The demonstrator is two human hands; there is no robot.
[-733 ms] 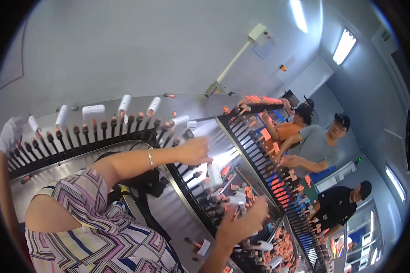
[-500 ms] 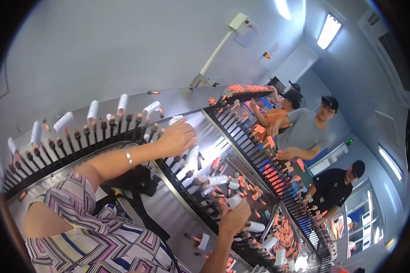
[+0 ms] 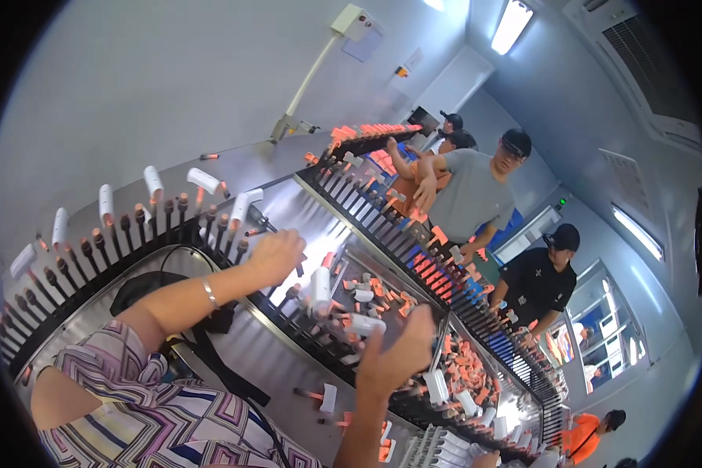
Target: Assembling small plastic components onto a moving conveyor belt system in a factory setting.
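Note:
My left hand (image 3: 279, 259), with fingers curled down, is over the near conveyor; a dark peg shows just under its fingertips. What it holds, if anything, is hidden. Nearby, a white curved plastic housing (image 3: 246, 204) sits on the pegs. My right hand (image 3: 402, 355) is raised over the near row, slightly blurred, its thumb and fingers apart and nothing seen between them. A white cylindrical housing (image 3: 364, 324) lies close to its thumb. Another white housing (image 3: 320, 287) stands tilted between my hands. Beyond them, a metal tray (image 3: 349, 265) holds loose orange and white pieces.
A row of dark pegs (image 3: 125, 226) curves around my left side, several carrying white housings. A far peg conveyor (image 3: 398, 249) runs diagonally to the right, bearing orange pieces. Co-workers stand behind it, one in a grey shirt (image 3: 468, 191). White ribbed parts (image 3: 433, 448) are stacked at the lower edge.
My right hand has opened and no longer grips the white piece. The left hand has dropped lower in the picture, its fingers now curled down. The whole view has shifted, showing more room at the right.

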